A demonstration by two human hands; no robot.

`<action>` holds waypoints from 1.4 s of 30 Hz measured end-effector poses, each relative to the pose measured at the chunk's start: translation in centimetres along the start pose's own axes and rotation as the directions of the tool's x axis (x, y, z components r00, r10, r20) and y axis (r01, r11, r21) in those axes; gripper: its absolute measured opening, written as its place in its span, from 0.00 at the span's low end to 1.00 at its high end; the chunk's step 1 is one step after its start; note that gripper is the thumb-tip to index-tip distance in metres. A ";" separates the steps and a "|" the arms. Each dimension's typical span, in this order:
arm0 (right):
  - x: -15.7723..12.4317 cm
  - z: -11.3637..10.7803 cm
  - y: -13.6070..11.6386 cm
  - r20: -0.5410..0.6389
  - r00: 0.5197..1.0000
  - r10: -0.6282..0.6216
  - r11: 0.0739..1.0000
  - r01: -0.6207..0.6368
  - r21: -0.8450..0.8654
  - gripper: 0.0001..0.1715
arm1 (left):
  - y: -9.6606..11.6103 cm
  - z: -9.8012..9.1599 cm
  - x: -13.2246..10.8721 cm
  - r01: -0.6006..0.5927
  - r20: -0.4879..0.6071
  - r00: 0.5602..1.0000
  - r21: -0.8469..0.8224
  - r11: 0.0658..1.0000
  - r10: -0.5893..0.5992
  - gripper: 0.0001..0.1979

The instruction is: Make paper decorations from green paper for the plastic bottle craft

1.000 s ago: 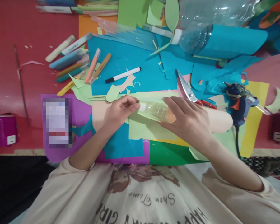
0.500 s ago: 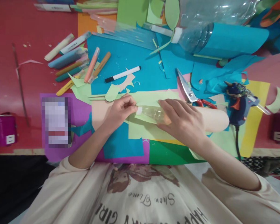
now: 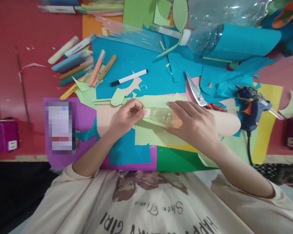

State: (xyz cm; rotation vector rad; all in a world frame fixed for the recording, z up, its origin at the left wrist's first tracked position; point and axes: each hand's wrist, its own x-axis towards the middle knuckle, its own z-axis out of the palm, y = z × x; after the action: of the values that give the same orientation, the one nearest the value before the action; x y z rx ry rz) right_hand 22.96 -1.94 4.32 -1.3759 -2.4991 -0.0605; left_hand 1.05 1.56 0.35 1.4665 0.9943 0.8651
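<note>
A clear plastic bottle [image 3: 158, 116] with a white neck end lies on its side across pale green paper [image 3: 158, 135]. Pale peach paper [image 3: 228, 123] wraps its wide end. Over the bottle's body, my right hand [image 3: 194, 122] is curved and grips it from above. My left hand [image 3: 130, 115] has thumb and forefinger pinched together at the white neck; whatever lies between the fingertips is mostly hidden. Just behind my right hand are scissors [image 3: 195, 91] with red handles, their blades pointing away.
A blue hot glue gun [image 3: 254, 112] with its cord lies at the right. Several markers [image 3: 70, 61] are scattered at the left, near a blurred phone [image 3: 60, 126]. A larger bottle with blue paper [image 3: 249, 42] lies at the back right. Blue sheets [image 3: 136, 58] and scraps cover the red table [image 3: 5, 71].
The bottle and both hands have shifted very slightly to the right. My right fingers have moved a little along the bottle, showing more of an orange patch inside it.
</note>
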 end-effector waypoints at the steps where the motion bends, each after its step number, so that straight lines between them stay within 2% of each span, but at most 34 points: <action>1: 0.0 0.0 0.1 0.003 1.000 0.006 1.000 -0.006 0.002 0.23 | -0.1 0.1 0.0 -0.017 -0.011 1.000 0.000 1.000 0.017 0.15; 6: 0.0 -0.1 0.2 0.004 1.000 0.018 0.999 -0.018 0.050 0.25 | -0.7 0.5 -0.1 -0.133 -0.071 0.988 0.058 0.989 0.137 0.17; 10: -0.1 -0.1 0.3 0.005 1.000 0.019 0.998 -0.019 0.064 0.25 | -0.8 0.6 -0.1 -0.240 -0.109 0.959 0.184 0.953 0.263 0.17; 14: -0.1 -0.2 0.3 0.003 1.000 0.019 0.997 -0.019 0.071 0.25 | -0.6 0.5 -0.3 -0.268 -0.106 0.947 0.255 0.929 0.303 0.16; 18: 0.0 -0.2 0.3 0.012 1.000 0.022 0.997 -0.023 0.072 0.25 | -0.4 0.5 -0.3 -0.178 -0.108 0.973 0.221 0.959 0.205 0.18; 22: -0.1 -0.1 0.1 0.007 1.000 0.028 0.997 -0.028 0.071 0.25 | -0.1 0.4 0.0 0.017 -0.097 0.995 -0.012 1.000 -0.018 0.21; 25: -0.4 -0.1 -0.2 0.030 0.999 0.026 0.999 -0.027 0.043 0.25 | 0.3 0.1 0.2 0.159 -0.014 0.986 -0.152 0.975 -0.163 0.20; 30: -1.1 0.4 -0.8 0.003 1.000 0.007 1.000 -0.007 -0.001 0.25 | 0.9 -0.3 0.0 0.250 0.077 0.968 -0.212 0.945 -0.239 0.13; 33: -1.1 0.5 -0.8 -0.002 1.000 0.011 1.000 -0.011 -0.017 0.24 | 0.6 -0.3 -0.1 0.207 0.064 0.978 -0.172 0.963 -0.199 0.09; 36: -0.9 0.3 -0.5 -0.017 1.000 0.019 0.999 -0.020 -0.027 0.24 | 0.1 -0.2 -0.2 0.072 0.025 0.997 -0.066 0.995 -0.071 0.07; 39: -0.6 0.0 -0.2 -0.036 0.999 0.026 0.999 -0.027 -0.021 0.25 | -0.4 0.2 -0.4 -0.075 -0.024 0.997 0.075 0.994 0.077 0.10; 42: -0.5 -0.4 -0.3 -0.033 0.999 0.035 0.999 -0.036 -0.005 0.25 | -0.6 0.6 -0.5 -0.145 -0.091 0.983 0.145 0.979 0.159 0.15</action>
State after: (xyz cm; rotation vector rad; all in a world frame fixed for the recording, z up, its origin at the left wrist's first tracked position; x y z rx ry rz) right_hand 23.06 -2.61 4.58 -1.4094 -2.4484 -0.0826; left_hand 1.38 0.91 -0.35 1.6461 1.0446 1.0072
